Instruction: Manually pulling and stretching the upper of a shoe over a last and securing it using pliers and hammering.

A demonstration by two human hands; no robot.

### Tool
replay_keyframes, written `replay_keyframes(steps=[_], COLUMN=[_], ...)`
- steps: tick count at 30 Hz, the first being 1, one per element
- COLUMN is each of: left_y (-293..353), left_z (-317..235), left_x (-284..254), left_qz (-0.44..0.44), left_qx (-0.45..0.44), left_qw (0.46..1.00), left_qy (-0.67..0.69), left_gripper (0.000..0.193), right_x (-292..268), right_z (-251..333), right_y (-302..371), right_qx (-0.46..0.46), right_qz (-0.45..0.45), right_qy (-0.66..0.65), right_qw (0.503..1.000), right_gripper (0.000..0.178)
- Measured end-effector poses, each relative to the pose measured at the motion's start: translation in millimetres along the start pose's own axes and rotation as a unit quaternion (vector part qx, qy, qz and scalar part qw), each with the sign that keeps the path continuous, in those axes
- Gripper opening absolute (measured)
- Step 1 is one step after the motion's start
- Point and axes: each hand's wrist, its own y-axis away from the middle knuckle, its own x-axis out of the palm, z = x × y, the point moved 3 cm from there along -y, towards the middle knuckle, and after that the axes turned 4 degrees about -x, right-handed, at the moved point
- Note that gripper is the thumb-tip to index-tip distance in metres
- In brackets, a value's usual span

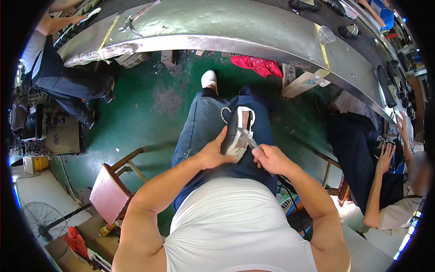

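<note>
A partly made shoe (233, 129) lies across my lap, dark at the side with a pale, ragged border around a brown middle. A loop of light cord (224, 114) sticks out beside its far end. My left hand (212, 152) grips the shoe's near left side, thumb and fingers around it. In my right hand (273, 159) is a metal hammer (245, 135), my fingers closed on its handle. The hammer's head is over the brown face of the shoe; whether it touches cannot be told.
A long metal bench (204, 22) curves ahead, with another hammer (130, 25) on it and several dark shoes (349, 31) beyond. Co-workers sit left (68, 81) and right (394, 199). A pink-seated chair (108, 192) and a fan (43, 226) stand at my left. Red cloth (258, 65) hangs under the bench.
</note>
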Motion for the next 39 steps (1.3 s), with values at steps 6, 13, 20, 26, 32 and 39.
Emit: replay_keyframes(steps=[6,13,20,26,32,39], left_y=[22,15,-68,4,10,-58], left_z=[-80,-143,-54,-13,-31,57], left_x=[-55,-85,-26,7,18,54], left_qz=[-0.177,-0.101,0.027,-0.194,-0.251,-0.028], left_qx=[0.213,0.345,0.160,0.148,0.237,0.103], left_qw=[0.920,0.926,0.984,0.970,0.928,0.909], left_qy=[-0.277,0.112,0.080,-0.010,-0.143,0.403], left_gripper=[0.081,0.093,0.095,0.046,0.019,0.053], right_x=[-21,-14,-14,-16,-40,-56], right_z=[-33,-43,-21,2,38,57], right_y=[25,45,57,48,30,10], right_qx=[-0.017,-0.001,-0.025,-0.140,-0.059,-0.072], right_qz=[-0.181,-0.151,-0.126,-0.059,0.075,0.096], right_qy=[-0.231,-0.336,-0.144,0.000,0.153,0.269], right_qw=[0.956,0.930,0.981,0.988,0.984,0.956], right_gripper=[0.031,0.024,0.019,0.040,0.044,0.030])
